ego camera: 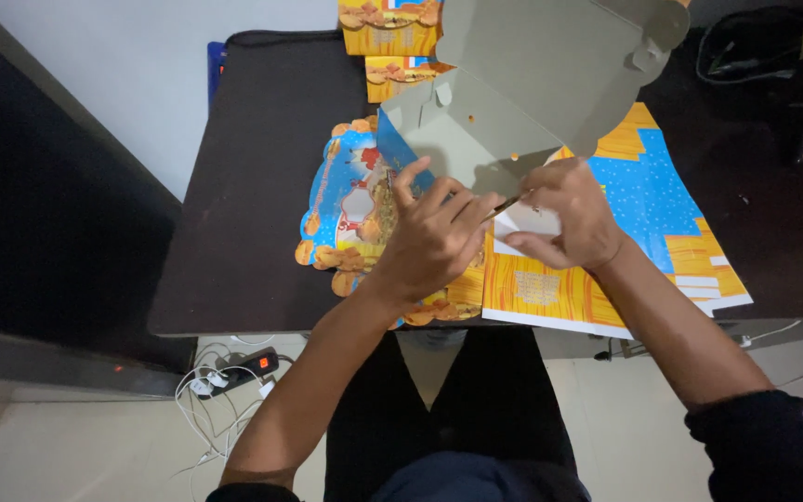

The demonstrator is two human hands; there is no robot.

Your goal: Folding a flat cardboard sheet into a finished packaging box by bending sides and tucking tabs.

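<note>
Both hands pinch a grey-backed, die-cut cardboard box blank (pixel 522 84), raised above the dark surface (pixel 253 204). The left hand (pixel 429 244) grips its lower fold; the right hand (pixel 564 216) seems clamped on a white flap. Flat blue-and-orange printed blanks (pixel 643 232) lie beneath.

Single head view, looking steeply down from above, close over table (pixel 243 186) edge; far side probably cropped.
</note>
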